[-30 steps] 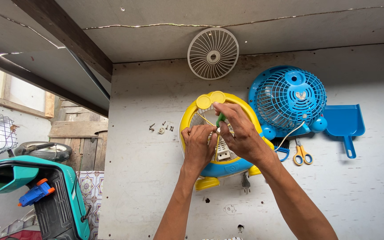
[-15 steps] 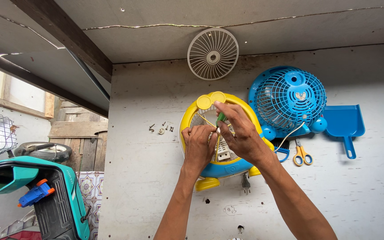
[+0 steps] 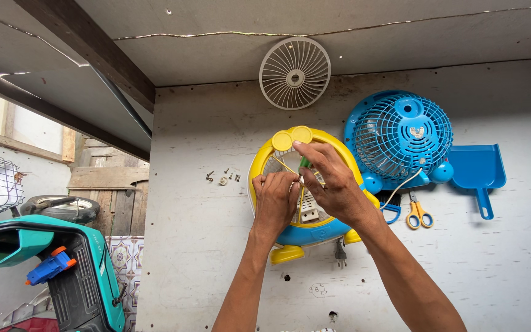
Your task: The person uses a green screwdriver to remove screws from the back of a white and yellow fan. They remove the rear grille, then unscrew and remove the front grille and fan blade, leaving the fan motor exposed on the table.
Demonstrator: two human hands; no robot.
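A small yellow and blue fan body (image 3: 264, 157) lies on the grey table (image 3: 216, 246), its grille off. My left hand (image 3: 274, 203) pinches thin yellow wires (image 3: 284, 166) inside the fan's ring. My right hand (image 3: 332, 181) holds a green-handled screwdriver (image 3: 304, 163), tip pointed into the fan's middle beside my left fingers. A white part (image 3: 309, 214) shows inside the fan, below both hands.
A blue fan (image 3: 401, 135), a blue dustpan (image 3: 477, 169) and yellow-handled scissors (image 3: 417, 212) lie to the right. A white grille (image 3: 294, 74) lies beyond. Loose screws (image 3: 224, 177) sit left of the fan. A plug (image 3: 340, 252) lies near. A teal scooter (image 3: 50, 264) stands left.
Nearly nothing has moved; my right hand has shifted the screwdriver very slightly while the left keeps its pinch on the wires.
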